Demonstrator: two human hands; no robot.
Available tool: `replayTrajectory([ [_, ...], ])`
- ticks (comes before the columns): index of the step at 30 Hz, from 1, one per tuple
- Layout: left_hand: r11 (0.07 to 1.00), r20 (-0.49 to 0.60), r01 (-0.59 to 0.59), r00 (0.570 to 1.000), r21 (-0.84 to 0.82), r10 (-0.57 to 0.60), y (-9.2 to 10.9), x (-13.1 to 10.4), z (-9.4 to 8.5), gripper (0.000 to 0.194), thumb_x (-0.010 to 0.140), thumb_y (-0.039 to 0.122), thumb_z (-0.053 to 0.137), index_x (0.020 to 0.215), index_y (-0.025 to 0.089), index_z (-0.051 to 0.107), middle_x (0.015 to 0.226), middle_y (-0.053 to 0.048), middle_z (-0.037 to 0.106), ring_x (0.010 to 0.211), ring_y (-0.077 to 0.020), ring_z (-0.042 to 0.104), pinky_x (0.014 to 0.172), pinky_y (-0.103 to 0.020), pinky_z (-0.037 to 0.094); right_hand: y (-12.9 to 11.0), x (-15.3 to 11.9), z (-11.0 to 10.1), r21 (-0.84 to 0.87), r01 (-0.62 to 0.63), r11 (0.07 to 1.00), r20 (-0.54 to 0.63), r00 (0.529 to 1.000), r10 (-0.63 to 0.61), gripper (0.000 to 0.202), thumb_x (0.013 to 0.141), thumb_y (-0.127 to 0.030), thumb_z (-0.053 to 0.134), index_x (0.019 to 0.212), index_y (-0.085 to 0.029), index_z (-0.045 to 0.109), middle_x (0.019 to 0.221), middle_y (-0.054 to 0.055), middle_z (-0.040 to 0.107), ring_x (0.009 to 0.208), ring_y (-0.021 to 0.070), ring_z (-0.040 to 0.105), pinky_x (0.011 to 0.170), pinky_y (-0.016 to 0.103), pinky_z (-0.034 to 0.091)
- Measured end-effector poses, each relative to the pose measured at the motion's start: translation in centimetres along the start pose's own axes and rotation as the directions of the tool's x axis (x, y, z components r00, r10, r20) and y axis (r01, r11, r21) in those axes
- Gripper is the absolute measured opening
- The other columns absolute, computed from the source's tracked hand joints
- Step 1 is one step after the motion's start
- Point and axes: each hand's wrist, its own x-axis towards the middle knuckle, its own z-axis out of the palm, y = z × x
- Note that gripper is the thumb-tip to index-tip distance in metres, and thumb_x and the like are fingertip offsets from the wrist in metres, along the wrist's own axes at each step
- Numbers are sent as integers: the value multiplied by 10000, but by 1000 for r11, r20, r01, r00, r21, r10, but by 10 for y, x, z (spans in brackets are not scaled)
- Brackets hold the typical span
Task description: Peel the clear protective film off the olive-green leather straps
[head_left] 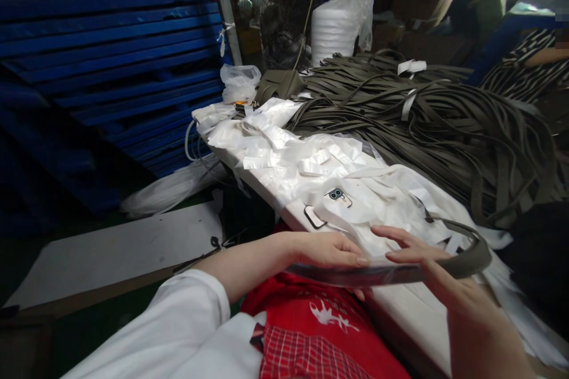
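A dark grey-green strap (466, 260) runs in a curve along the near side of the table, with a clear film around part of it. My left hand (331, 250) is closed on the strap's left part, above the red apron. On the right, my right hand (438, 272) has its fingers spread, the strap passing between thumb and fingers; it is partly blurred. White plastic film and paper strips (311, 160) lie in a heap just beyond both hands. Among them is a piece with a printed phone picture (340, 196).
A large pile of dark straps (400, 106) covers the table's far right. Stacked blue pallets (111, 59) stand at left, above a white board (124, 249) on the floor. Behind the table is a white foam roll (333, 29). A person's striped clothing (520, 71) shows at right.
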Motion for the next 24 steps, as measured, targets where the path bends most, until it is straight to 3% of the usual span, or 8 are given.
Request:
replayTrajectory([
  [6, 999, -33, -48, 998, -24, 47, 3, 13, 13, 511, 838, 678, 591, 915, 196, 740, 852, -57, 754, 786, -222, 720, 783, -340, 568, -12, -10, -1, -53, 23, 998, -47, 999, -25, 392, 936, -569, 502, 955, -328, 810, 1318, 89, 647, 1261, 353, 546, 1076, 518, 384],
  [10, 990, -187, -132, 973, 40, 137, 12, 24, 18, 536, 895, 643, 519, 815, 147, 706, 749, -74, 735, 693, -207, 703, 765, -338, 564, -8, -5, -14, -52, -34, 998, 6, 999, 35, 436, 956, -578, 464, 1129, -313, 763, 1400, 83, 592, 1348, 337, 469, 1152, 518, 297],
  [13, 974, -240, -172, 949, 144, 203, 24, 39, 23, 514, 963, 539, 442, 806, 118, 693, 738, -87, 719, 673, -192, 692, 787, -335, 551, -11, 3, -14, -139, -74, 987, -26, 997, 71, 499, 949, -604, 460, 1213, -275, 727, 1437, 82, 559, 1391, 331, 415, 1188, 499, 250],
  [15, 962, -260, -201, 934, 187, 246, 33, 48, 26, 529, 976, 527, 409, 808, 108, 684, 749, -99, 707, 654, -179, 679, 743, -315, 550, -15, 8, -8, -149, -95, 984, -100, 992, 81, 534, 937, -627, 465, 1246, -265, 708, 1404, 83, 588, 1325, 330, 490, 1146, 479, 347],
  [18, 939, -313, -274, 891, 208, 329, 42, 58, 31, 617, 961, 624, 360, 839, 101, 664, 789, -121, 701, 594, -159, 646, 615, -277, 535, -21, 14, 1, -59, -152, 987, -218, 966, 136, 543, 936, -632, 461, 1296, -280, 666, 1352, 94, 628, 910, 277, 695, 816, 426, 583],
  [20, 898, -307, -280, 869, 340, 388, 44, 60, 33, 687, 937, 693, 340, 855, 99, 677, 791, -126, 706, 578, -154, 637, 574, -259, 520, -23, 18, 0, 33, -163, 986, -269, 949, 166, 519, 914, -623, 519, 1264, -276, 683, 1307, 112, 655, 737, 238, 690, 650, 384, 587],
  [24, 754, -302, -192, 833, 628, 463, 47, 62, 33, 784, 943, 721, 246, 809, 109, 717, 619, -75, 659, 518, -134, 611, 529, -216, 478, -33, 27, -22, 335, 10, 942, -414, 900, 138, 471, 807, -636, 661, 1018, -234, 787, 981, 117, 758, 895, 274, 697, 851, 407, 568],
])
